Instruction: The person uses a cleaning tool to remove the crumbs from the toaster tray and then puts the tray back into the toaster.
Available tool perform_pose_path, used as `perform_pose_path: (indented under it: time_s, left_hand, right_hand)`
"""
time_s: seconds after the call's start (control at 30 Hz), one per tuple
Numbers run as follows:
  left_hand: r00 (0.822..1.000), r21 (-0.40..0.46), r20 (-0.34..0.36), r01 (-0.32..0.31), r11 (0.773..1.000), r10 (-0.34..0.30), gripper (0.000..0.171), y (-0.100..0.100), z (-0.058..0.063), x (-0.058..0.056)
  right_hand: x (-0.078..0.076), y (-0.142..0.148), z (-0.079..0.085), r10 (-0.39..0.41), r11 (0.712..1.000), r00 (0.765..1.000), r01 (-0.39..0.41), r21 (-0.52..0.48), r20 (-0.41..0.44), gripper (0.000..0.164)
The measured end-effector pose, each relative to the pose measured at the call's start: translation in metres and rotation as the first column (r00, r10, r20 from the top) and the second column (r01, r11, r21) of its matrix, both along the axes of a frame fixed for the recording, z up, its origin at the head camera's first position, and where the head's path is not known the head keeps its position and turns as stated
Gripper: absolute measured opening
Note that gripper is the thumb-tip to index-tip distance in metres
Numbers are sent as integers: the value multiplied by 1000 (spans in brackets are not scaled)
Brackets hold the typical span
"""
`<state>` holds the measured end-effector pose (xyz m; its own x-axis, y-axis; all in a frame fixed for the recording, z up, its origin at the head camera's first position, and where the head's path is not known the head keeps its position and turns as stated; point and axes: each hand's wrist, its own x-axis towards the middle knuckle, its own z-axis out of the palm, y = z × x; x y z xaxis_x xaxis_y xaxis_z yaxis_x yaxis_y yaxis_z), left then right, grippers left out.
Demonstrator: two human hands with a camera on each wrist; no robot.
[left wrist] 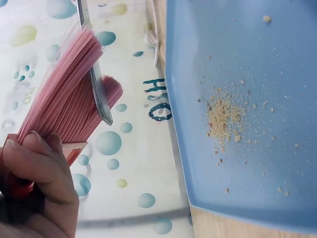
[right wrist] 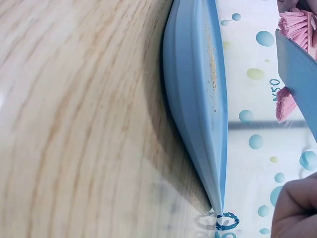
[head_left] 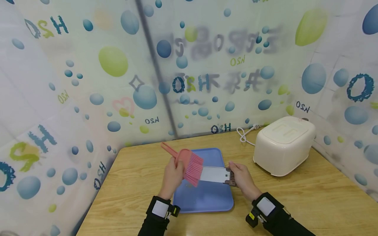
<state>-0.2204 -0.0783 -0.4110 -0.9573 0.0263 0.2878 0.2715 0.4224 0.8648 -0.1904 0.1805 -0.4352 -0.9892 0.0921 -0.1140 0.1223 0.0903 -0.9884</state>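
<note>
My left hand [head_left: 172,175] grips a pink hand brush [head_left: 193,166] near the base of its handle. The bristles lie against the far end of a flat metal crumb tray [head_left: 213,174] with a brown grip end. Fingers and thumb of my right hand [head_left: 243,180] pinch that brown end. Both things are held above a blue plastic tray [head_left: 203,201]. In the left wrist view, the bristles [left wrist: 64,89] spread on both sides of the metal edge. A small heap of tan crumbs [left wrist: 225,119] lies on the blue tray, with finer bits scattered around it.
A cream toaster [head_left: 283,147] stands on the wooden table [head_left: 138,183] to the right of the blue tray. Its white cord [head_left: 242,137] lies behind, toward the wall. A curtain with printed bubbles [head_left: 144,97] closes off the back and sides.
</note>
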Motion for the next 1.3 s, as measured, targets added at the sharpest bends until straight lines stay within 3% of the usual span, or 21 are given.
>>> perform_pose_path:
  time_s: [0.2, 0.53, 0.83, 1.3]
  left_hand:
    - [999, -59, -18, 26, 998, -27, 20, -7, 2, -2]
    - [997, -166, -76, 10, 986, -23, 23, -12, 7, -5]
    - [976, -258, -217, -37, 965, -21, 19, -15, 6, -8]
    - [966, -271, -258, -50, 961, -23, 19, -13, 4, -9]
  right_hand:
    - [0, 4, 0, -3, 1000, 1000, 3, 3, 5, 51]
    - [-1, 10, -2, 20, 1000, 1000, -20, -9, 10, 53]
    - [-1, 12, -4, 31, 999, 999, -31, -32, 18, 52]
    - [-1, 12, -8, 24, 999, 999, -23, -39, 25, 54]
